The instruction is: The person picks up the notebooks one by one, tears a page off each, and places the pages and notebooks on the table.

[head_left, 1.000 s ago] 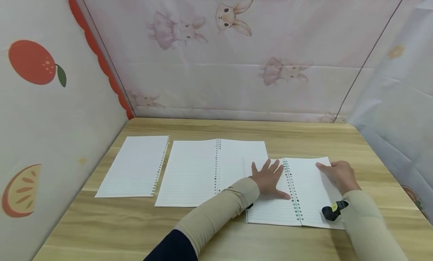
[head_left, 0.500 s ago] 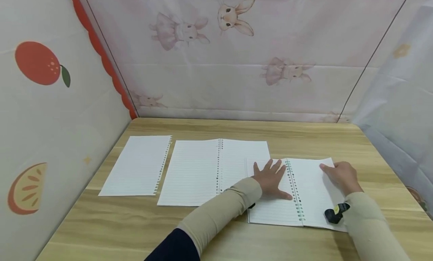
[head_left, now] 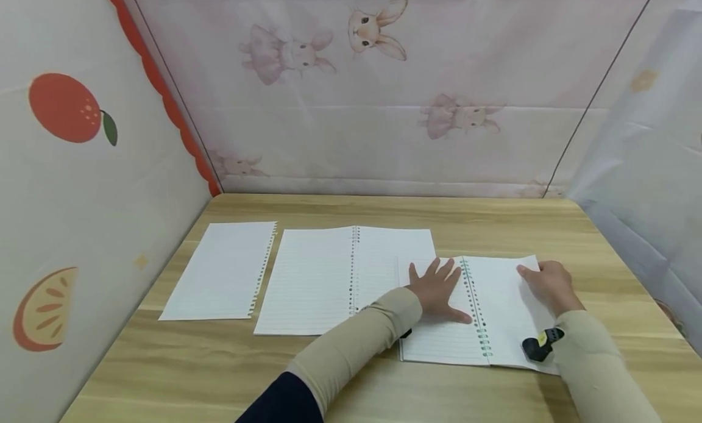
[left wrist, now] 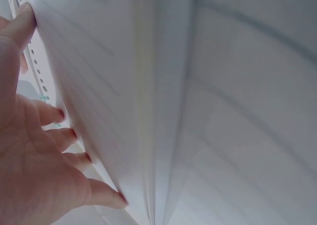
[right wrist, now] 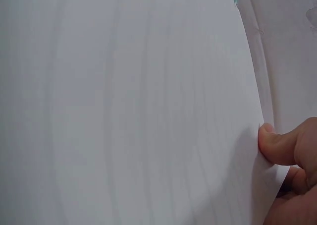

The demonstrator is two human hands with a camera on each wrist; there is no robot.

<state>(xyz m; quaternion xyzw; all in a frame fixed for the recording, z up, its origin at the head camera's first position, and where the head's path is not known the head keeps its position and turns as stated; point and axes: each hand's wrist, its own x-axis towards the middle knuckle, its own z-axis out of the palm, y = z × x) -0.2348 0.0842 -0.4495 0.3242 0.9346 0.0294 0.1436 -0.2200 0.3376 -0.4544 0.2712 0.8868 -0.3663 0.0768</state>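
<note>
At four o'clock I'm resting my spread left hand on the white green-ringed paper notebook, right hand pinching its apparently still-bound page, one ragged-edged white paper sheet already lying loose at eight.

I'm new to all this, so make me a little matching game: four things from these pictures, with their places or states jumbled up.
Things
1. left hand
2. right hand
3. loose sheet
4. rightmost notebook

Places and states
A. lies farthest left on the table
B. pinches the outer edge of a right page
C. open, with green rings at its spine
D. spread wide on a left page

Right pairs
1-D, 2-B, 3-A, 4-C
</note>
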